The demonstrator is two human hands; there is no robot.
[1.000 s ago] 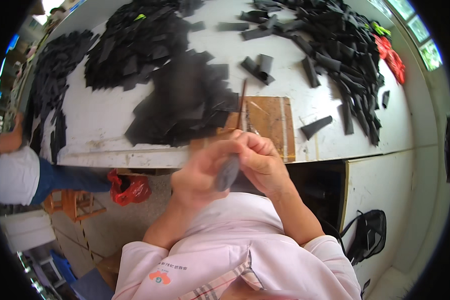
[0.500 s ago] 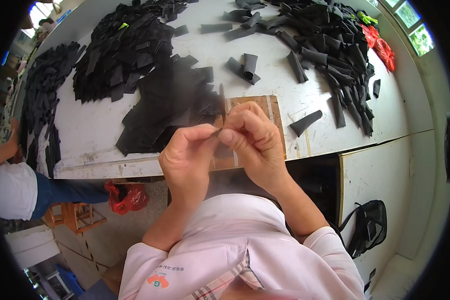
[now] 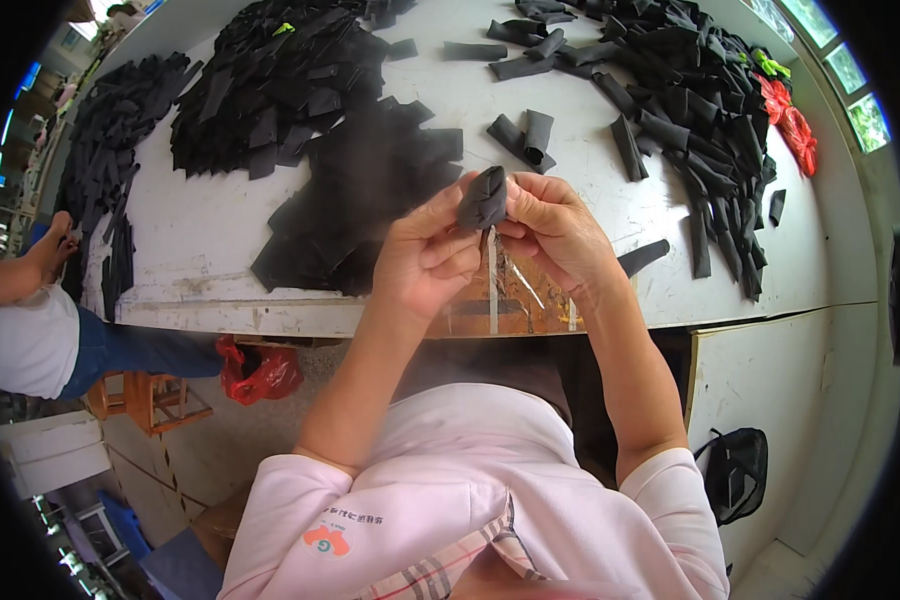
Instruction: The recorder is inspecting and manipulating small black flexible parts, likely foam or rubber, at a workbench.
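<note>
Both of my hands are raised over the near edge of the table, pinching a dark fabric tube [image 3: 482, 203] that is bunched up between them. My left hand [image 3: 428, 250] grips its left side with fingers curled. My right hand [image 3: 560, 222] has thumb and fingers closed on its right edge. A thin dark rod [image 3: 484, 242] shows just under the fabric; its upper part is hidden. Beneath my hands lies a worn brown board [image 3: 520, 300] with pale strips. Left of my hands is a heap of flat black fabric pieces [image 3: 330, 220].
Rolled black tubes [image 3: 690, 130] pile up at the right, near a red plastic bag [image 3: 795, 135]. More black pieces [image 3: 270, 90] are heaped at far left. Another person's hand [image 3: 55, 240] is at the left edge. Below hang a red bag [image 3: 260, 375] and stands a wooden stool [image 3: 160, 400].
My hands have moved forward and slightly right, and apart from each other. A bunched dark fabric tube now shows between them, where before only a small dark bit was visible at the fingertips.
</note>
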